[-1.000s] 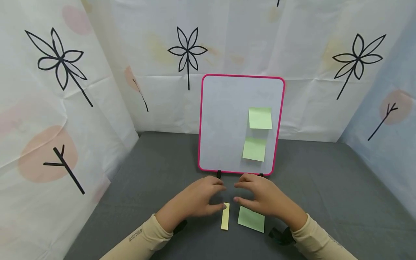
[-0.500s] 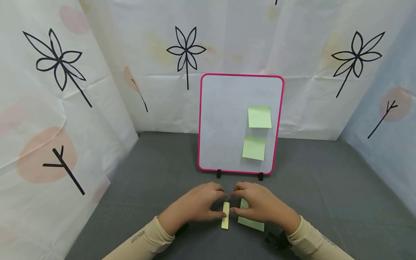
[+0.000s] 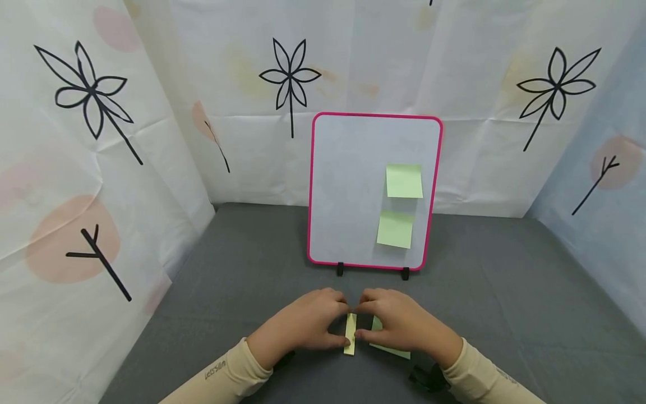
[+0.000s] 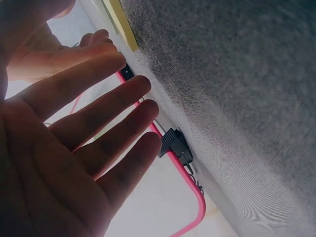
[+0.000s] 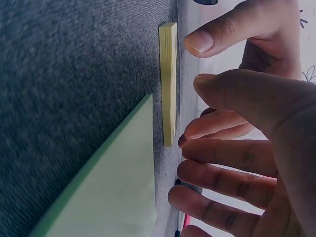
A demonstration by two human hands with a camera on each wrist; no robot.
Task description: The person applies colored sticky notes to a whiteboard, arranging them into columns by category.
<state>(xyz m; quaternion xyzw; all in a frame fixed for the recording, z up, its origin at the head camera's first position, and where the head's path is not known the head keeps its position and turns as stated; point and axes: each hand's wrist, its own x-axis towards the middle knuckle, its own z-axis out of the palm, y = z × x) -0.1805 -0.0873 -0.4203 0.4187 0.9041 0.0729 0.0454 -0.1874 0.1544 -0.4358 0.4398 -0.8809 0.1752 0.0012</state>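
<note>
A narrow yellow sticky-note pad lies on the grey cloth between my hands. My left hand hovers at its left, the thumb overlapping its lower part in the head view. In the left wrist view that hand's fingers are spread loosely, holding nothing. My right hand faces it from the right over a green sticky-note pad, hiding much of that pad. Its relaxed fingers hold nothing in the right wrist view. The yellow pad's layered edge stands just beyond the green pad there.
Behind the hands a pink-framed whiteboard stands upright on black feet. Two green sticky notes cling to its right side, an upper note and a lower note. White patterned cloth walls enclose the table.
Both hands have drawn back slightly toward me and closer together, their fingertips nearly meeting over the yellow pad. My right hand now covers more of the green pad. The pads have stayed in place.
</note>
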